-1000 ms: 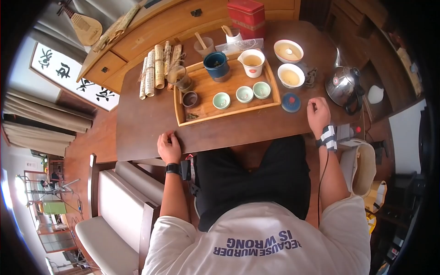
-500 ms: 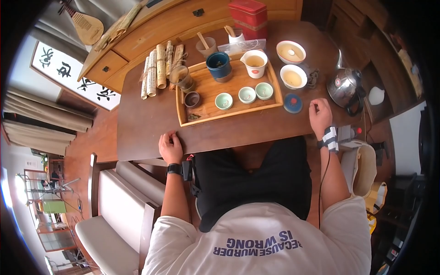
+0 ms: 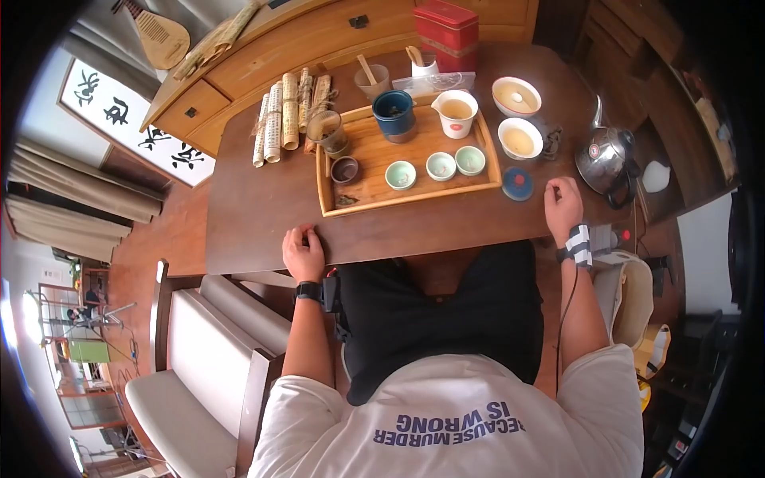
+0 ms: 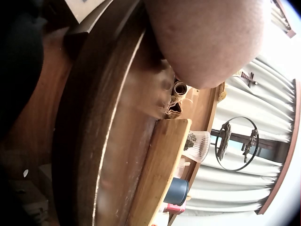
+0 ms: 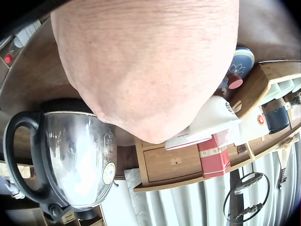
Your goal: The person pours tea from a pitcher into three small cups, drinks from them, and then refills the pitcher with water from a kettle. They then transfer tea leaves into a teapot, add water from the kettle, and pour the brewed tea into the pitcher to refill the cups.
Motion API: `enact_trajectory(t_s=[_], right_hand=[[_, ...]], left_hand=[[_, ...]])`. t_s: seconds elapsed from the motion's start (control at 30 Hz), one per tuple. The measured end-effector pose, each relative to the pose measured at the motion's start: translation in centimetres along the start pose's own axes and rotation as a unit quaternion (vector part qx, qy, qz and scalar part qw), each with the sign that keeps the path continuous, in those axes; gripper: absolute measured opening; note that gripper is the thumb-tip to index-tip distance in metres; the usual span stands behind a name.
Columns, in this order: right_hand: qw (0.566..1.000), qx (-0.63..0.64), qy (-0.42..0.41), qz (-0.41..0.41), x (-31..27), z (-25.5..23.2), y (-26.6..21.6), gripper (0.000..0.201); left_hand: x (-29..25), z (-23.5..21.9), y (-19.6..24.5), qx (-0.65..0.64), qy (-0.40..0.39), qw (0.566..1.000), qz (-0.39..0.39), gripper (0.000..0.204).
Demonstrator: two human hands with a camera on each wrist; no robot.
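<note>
In the head view my left hand [image 3: 304,252] rests at the table's front edge, fingers loosely curled and holding nothing. My right hand [image 3: 564,205] lies on the tabletop, also loosely curled with nothing in it. Close to it are a blue lid [image 3: 518,184] with a red knob and a steel kettle [image 3: 603,159] with a black handle. Between the hands, farther back, a wooden tray [image 3: 370,143] carries several green cups [image 3: 401,175], a small brown cup [image 3: 346,170], a blue pot [image 3: 394,123] and a white pitcher [image 3: 457,119] of tea. The wrist views mostly hide the fingers.
Two white bowls, the nearer one [image 3: 522,157] filled with pale tea, stand right of the tray. Rolled scrolls [image 3: 273,127] lie at the back left, a red tin [image 3: 446,36] at the back. A bench [image 3: 199,338] stands to the left.
The head view has shifted slightly, so the table and its things appear a little farther right and lower. Both hands keep their places on the table.
</note>
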State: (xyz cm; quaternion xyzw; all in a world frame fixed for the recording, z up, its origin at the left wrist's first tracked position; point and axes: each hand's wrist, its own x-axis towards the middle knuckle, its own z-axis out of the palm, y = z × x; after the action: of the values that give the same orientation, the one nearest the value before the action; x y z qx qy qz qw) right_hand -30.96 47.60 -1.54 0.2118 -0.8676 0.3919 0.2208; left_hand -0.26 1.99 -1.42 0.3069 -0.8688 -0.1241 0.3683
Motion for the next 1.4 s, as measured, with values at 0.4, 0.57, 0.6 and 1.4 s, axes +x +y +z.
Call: enact_trajectory(t_s=[0.4,0.57,0.6,1.4], right_hand=[[1.000,-0.006,-0.007,0.008,-0.02,-0.21,-0.08,0.006],[1.000,-0.003,-0.006,0.010,-0.05,-0.15,-0.03,0.006],[1.000,-0.005,-0.006,0.010,-0.05,-0.17,-0.10,0.006],[1.000,-0.004,0.003,0.005,0.01,-0.05,-0.05,0.005]], left_hand=[[-0.04,-0.18,0.45,0.001,-0.021,0.999,-0.027,0.008],[-0.03,-0.04,0.22,0.004,-0.021,0.999,-0.024,0.008],[-0.01,0.03,0.05,0.008,-0.011,1.000,-0.008,0.009],[-0.02,-0.02,0.04,0.008,-0.005,1.000,0.002,0.010]])
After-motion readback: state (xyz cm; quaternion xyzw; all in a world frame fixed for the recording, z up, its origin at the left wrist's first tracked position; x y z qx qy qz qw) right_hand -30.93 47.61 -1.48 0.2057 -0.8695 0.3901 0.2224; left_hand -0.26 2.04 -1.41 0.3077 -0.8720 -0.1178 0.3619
